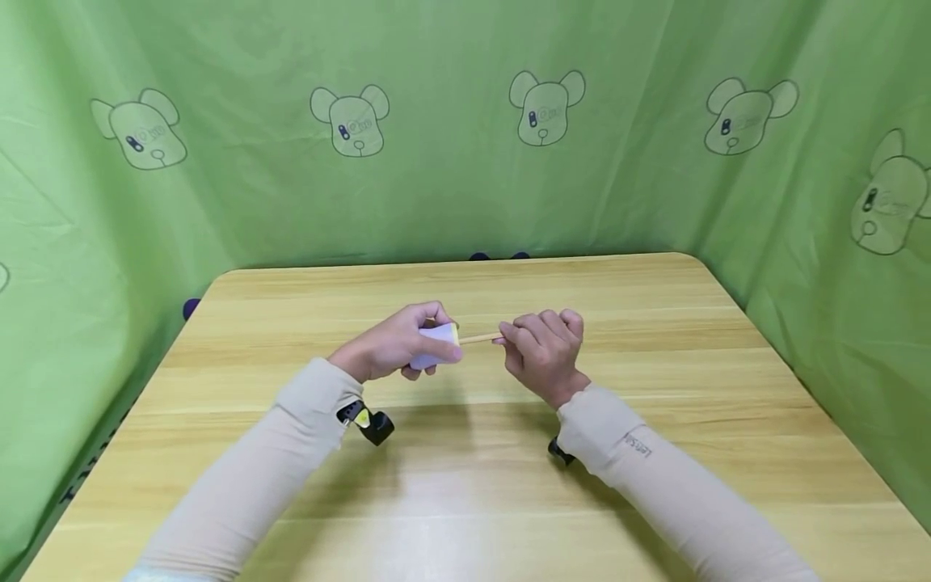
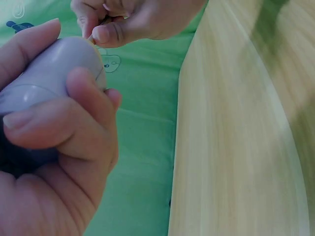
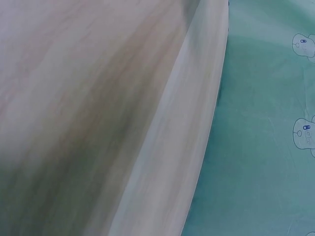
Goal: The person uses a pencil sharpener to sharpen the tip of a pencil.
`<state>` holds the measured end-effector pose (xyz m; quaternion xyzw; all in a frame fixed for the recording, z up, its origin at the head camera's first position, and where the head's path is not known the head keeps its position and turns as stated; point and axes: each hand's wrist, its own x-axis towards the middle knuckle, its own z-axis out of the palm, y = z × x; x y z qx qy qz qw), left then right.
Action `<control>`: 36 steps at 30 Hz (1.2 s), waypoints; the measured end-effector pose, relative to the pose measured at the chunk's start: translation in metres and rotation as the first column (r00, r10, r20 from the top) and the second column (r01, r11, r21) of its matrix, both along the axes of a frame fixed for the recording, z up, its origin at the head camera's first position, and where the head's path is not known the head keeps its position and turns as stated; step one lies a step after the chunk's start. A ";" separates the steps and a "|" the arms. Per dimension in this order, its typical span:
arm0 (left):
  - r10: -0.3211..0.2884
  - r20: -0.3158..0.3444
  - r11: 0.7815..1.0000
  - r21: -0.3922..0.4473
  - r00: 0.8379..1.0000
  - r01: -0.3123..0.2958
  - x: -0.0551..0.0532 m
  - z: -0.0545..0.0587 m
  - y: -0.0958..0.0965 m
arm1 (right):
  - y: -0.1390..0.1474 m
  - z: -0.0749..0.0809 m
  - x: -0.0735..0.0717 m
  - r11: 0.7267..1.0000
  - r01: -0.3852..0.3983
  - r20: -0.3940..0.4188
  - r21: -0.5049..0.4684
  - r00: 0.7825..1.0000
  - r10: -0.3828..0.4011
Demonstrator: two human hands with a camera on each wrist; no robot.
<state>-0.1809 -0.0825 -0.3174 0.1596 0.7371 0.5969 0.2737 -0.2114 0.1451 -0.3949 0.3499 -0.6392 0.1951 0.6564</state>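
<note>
My left hand [image 1: 393, 343] grips a lavender rounded cylinder [image 1: 440, 331] with a yellow rim at its right end; it may be a pencil sharpener. From that end a thin, yellowish pencil-like stick [image 1: 480, 338] runs to my right hand [image 1: 541, 349], which pinches it. Both hands are above the table. Up close in the left wrist view, curled fingers and thumb wrap the smooth cylinder [image 2: 59, 61], and the right hand [image 2: 142, 19] pinches close by its yellow edge. How deep the stick's near end sits is hidden. The right wrist view shows neither hand.
Under the hands lies a wood-grain table [image 1: 618, 485] with rounded far corners. Green curtains [image 1: 451, 202] printed with bear heads hang behind it and along both sides. Each sleeve has a black device strapped at the wrist, such as the left wrist camera [image 1: 377, 428].
</note>
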 end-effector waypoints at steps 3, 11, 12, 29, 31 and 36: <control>0.002 -0.027 1.000 -0.023 1.000 -0.002 0.000 -0.004 0.001 | 0.002 0.001 0.002 0.999 0.015 0.012 0.041 1.000 -0.016; -0.001 -0.194 0.989 -0.148 0.981 -0.029 0.001 -0.009 0.006 | 0.010 0.006 0.009 0.979 0.005 0.226 0.203 0.973 -0.052; 0.003 -0.218 0.987 -0.155 0.976 -0.038 0.001 -0.010 0.006 | 0.011 0.008 0.011 0.975 -0.003 0.281 0.221 0.958 -0.060; -0.126 -0.682 0.913 -0.363 0.721 -0.185 0.003 -0.023 0.011 | 0.016 0.065 0.012 0.890 -0.373 0.964 0.262 0.064 -0.258; -0.072 -0.630 0.925 -0.331 0.773 -0.184 0.000 -0.018 0.008 | 0.013 0.063 0.015 0.904 -0.297 0.945 0.308 0.205 -0.255; 0.020 -0.482 0.950 -0.265 0.876 -0.167 -0.007 -0.007 -0.001 | 0.009 0.048 0.022 0.953 -0.070 0.739 0.294 0.649 -0.181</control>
